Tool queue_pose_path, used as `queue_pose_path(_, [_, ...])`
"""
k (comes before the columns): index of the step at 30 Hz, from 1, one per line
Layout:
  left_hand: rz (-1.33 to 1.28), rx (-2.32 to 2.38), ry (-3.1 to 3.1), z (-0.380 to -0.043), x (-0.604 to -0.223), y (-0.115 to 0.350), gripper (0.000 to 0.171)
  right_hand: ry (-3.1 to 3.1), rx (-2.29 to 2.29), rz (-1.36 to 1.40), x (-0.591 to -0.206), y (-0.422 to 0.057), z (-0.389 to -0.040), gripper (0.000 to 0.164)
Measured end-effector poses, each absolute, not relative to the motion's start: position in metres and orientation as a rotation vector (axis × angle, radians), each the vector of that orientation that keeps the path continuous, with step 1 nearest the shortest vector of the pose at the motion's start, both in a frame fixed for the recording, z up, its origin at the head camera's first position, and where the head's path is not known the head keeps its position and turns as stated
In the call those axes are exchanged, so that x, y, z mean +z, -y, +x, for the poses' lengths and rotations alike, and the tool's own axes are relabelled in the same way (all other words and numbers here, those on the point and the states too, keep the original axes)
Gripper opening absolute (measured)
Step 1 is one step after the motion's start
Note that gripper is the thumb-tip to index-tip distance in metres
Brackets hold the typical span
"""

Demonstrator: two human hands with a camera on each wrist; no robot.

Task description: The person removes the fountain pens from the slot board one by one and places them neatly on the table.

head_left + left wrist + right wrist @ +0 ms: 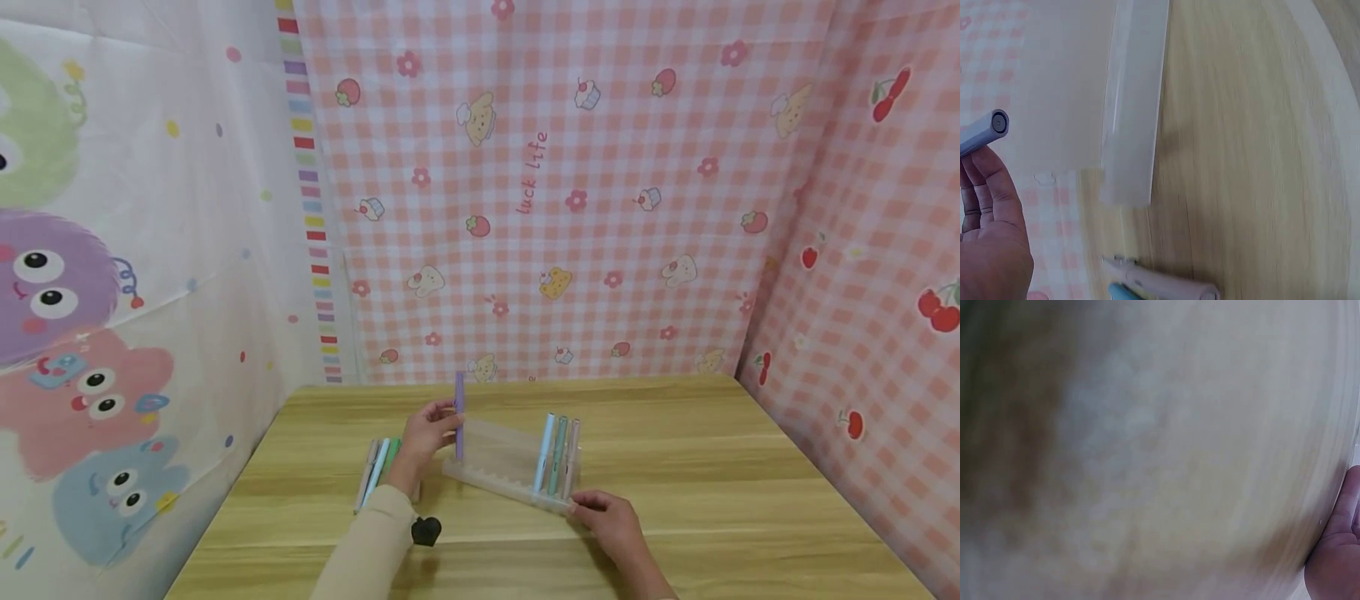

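My left hand [429, 435] pinches a purple pen [459, 392] upright at the left end of a translucent pen rack [495, 485]. In the left wrist view, the round end of that pen [985, 130] points toward the rack's smooth ledge [1132, 125]. Three pens lean side by side in the rack's right part: a light blue pen [545, 450], a teal pen [558, 454] and a mauve pen [573, 454]. At the rack's near right corner, my right hand [613, 523] holds the edge between thumb and fingers; the right wrist view is mostly blurred tabletop.
Left of the rack, several pens lie on the wooden table [720, 467], among them a greyish pen [367, 475], a light blue pen [377, 471] and a green pen [393, 457], partly behind my left forearm. A pink checked cloth [570, 242] hangs behind the table.
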State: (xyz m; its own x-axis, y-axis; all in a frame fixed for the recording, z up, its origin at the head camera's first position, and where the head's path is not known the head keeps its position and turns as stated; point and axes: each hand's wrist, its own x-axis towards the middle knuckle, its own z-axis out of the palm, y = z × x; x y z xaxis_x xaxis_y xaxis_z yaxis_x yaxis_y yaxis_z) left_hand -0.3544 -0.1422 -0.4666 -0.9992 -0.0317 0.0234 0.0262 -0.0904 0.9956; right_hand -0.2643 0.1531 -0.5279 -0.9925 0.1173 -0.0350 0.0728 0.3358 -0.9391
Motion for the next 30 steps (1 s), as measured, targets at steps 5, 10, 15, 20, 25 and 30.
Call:
queue_pose_path(5, [0.04,-2.268,2.131,-0.352,-0.463,0.158,0.036,2.533,1.783,-0.181,-0.527,-0.153,-0.264,0.018])
queue_pose_path(10, [0.05,-2.225,2.218,-0.353,-0.463,0.182,0.036,2.543,1.787,-0.2,-0.526,-0.152,-0.264,0.018])
queue_pose_path(15, [0.049,-2.191,2.265,-0.354,-0.464,0.21,0.036,2.569,1.772,-0.216,-0.527,-0.152,-0.264,0.018])
queue_pose_path(20, [0.061,-2.162,2.29,-0.352,-0.463,0.239,0.037,2.581,1.769,-0.238,-0.527,-0.152,-0.265,0.017])
queue_pose_path(25, [0.092,-2.153,2.291,-0.346,-0.467,0.264,0.04,2.574,1.782,-0.245,-0.527,-0.152,-0.265,0.017])
queue_pose_path(30, [0.107,-2.163,2.301,-0.339,-0.471,0.283,0.044,2.571,1.777,-0.232,-0.528,-0.152,-0.265,0.017])
